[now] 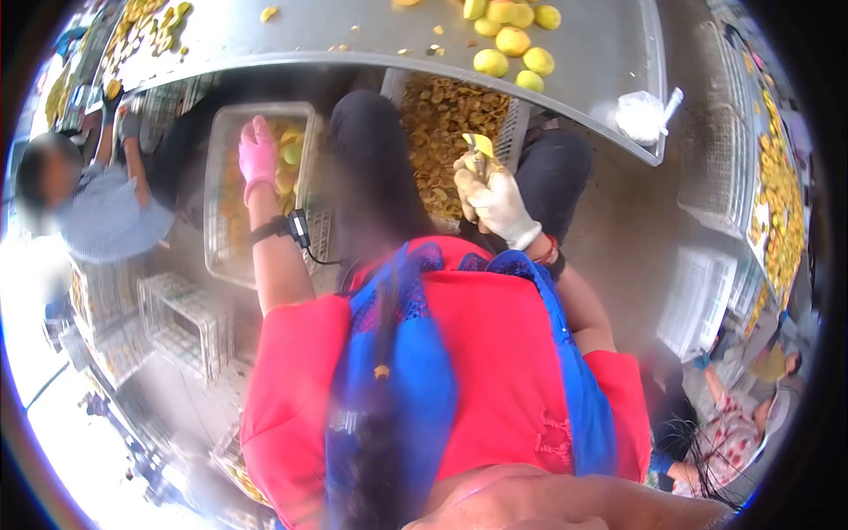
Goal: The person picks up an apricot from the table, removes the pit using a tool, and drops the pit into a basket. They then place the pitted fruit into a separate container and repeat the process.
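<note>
My left hand, in a pink glove, reaches over a translucent plastic crate at my left knee. Its fingers stretch out, and nothing shows in them. Beside it in the crate are yellow and greenish fruits. In a white glove, my right hand is closed on a small dark cutting tool, whose exact kind I cannot make out. A yellow fruit piece sits at the tool's upper end. Under this hand, between my knees, a crate holds many brownish-yellow pieces.
Ahead stands a metal table with round yellow fruits, scattered pieces and a white plastic bag. Stacked crates stand at the left. Another person is at the left; one more is at lower right.
</note>
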The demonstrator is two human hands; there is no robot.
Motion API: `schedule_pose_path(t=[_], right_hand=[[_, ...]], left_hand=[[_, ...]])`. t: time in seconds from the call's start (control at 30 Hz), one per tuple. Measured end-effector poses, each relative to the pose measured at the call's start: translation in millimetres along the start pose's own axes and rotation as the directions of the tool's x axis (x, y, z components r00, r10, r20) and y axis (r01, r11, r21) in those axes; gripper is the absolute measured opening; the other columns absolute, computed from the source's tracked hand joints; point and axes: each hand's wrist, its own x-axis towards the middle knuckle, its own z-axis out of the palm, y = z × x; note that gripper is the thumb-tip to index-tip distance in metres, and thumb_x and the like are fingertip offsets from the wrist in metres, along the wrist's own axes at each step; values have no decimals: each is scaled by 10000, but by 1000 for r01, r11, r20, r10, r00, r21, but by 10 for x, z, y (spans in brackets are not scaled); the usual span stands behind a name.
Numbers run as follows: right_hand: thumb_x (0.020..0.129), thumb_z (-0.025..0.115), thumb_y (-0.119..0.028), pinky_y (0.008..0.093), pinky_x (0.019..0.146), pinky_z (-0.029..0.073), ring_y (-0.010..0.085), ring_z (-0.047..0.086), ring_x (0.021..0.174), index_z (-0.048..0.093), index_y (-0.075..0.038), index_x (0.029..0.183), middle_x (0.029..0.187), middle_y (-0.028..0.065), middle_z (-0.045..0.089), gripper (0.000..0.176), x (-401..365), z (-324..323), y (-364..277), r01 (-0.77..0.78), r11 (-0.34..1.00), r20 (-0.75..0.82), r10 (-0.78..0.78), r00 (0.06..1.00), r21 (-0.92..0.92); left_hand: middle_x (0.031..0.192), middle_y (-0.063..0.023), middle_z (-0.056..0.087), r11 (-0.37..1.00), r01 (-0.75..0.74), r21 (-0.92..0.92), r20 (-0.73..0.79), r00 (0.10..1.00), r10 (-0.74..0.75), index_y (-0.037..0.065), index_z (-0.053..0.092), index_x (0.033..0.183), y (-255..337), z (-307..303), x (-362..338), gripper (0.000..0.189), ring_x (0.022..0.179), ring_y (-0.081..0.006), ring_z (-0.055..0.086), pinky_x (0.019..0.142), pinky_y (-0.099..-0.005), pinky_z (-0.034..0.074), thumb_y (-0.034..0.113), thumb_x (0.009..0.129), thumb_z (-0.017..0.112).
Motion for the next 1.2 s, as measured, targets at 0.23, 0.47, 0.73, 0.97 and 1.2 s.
schedule_pose_path(t=[0.23, 0.47, 0.73, 0.97, 1.2], right_hand=[[948, 584, -155, 291, 520, 392, 83, 467, 600, 534, -86, 926, 741, -16, 520, 88, 163, -82, 117, -112, 945, -68, 96, 993, -307], [964, 599, -154, 250, 436, 347, 66, 438, 477, 502, -98, 929, 647, -39, 482, 118, 143, -214, -7, -138, 989, -85, 133, 987, -55], [979, 571, -170, 258, 440, 352, 60, 440, 489, 497, -83, 984, 667, -40, 476, 114, 104, -275, -84, -162, 987, -68, 161, 985, -11], [972, 584, -190, 260, 447, 370, 68, 473, 497, 505, -72, 1003, 656, -31, 494, 146, 216, -114, -402, -8, 997, -26, 6, 1000, -76], [960, 596, -146, 250, 450, 376, 46, 469, 506, 537, -83, 956, 658, -23, 516, 86, 260, 92, -628, 208, 978, -95, -210, 973, -35]], left_hand=[[1247, -91, 642, 849, -497, -180, -10, 864, 504, 99, 603, 1309, 1828, 651, 303, 464, 982, -199, 662, 759, -301, 530, 379, 943, 658], [1455, -90, 498, 634, -732, 252, 220, 681, 699, 147, 497, 1376, 2923, 1624, 739, 516, 1313, -330, 498, 1058, -456, 413, 354, 910, 575], [1309, -179, 589, 706, -614, 353, 549, 747, 375, 91, 490, 1327, 3069, 1790, 885, 494, 1075, -352, 644, 877, -445, 534, 261, 884, 626], [1079, -154, 662, 885, -84, -459, 745, 507, 434, -12, 448, 1364, 2844, 1074, 295, 627, 787, -233, 680, 679, -313, 557, 289, 864, 676], [1106, -168, 663, 622, 267, -736, 667, 444, 598, 45, 505, 1206, 2766, 320, -940, 345, 816, -201, 682, 611, -263, 533, 267, 961, 600]])
